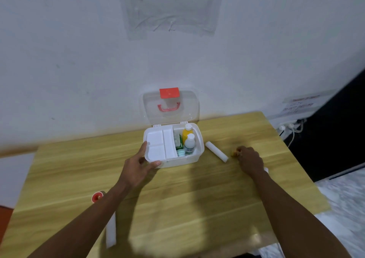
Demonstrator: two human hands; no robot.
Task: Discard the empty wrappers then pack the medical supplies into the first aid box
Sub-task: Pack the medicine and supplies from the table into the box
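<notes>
The white first aid box (199, 153) stands open at the far middle of the wooden table, its clear lid (189, 109) with a red latch upright against the wall. A white tray insert (160, 144) fills its left half. A yellow bottle (186, 132), a white bottle (190, 144) and a green packet (178, 141) sit in its right half. My left hand (139, 164) grips the box's front left corner. My right hand (249, 160) rests on the table right of the box, fingers closed on a small yellowish item (235, 153). A white bandage roll (216, 151) lies between box and right hand.
A red-cored tape roll (97, 196) and a long white bandage roll (111, 232) lie at the near left, partly behind my left forearm. A small white piece (266, 170) peeks out behind my right wrist. The wooden table (187, 194) meets the wall at the back; cables hang at the far right.
</notes>
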